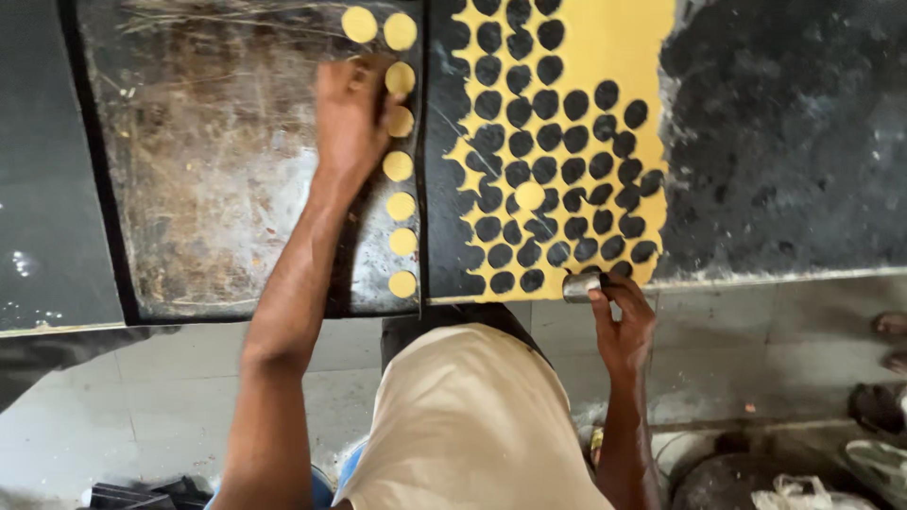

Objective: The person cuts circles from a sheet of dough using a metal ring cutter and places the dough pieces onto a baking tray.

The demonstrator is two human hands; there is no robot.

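Reaching across the scratched metal tray, the left hand rested with its fingers curled over a yellow dough disc in the column of discs along the tray's right edge, apparently setting it in line with the others. The right hand held a small metal ring cutter closed in its fingers at the near edge of the desk, just beside the rolled yellow dough sheet, which was riddled with round holes. One loose cut disc lay on the sheet. Whether the left fingers pinched or only pressed the disc was hidden. The sheet's top was cut off.
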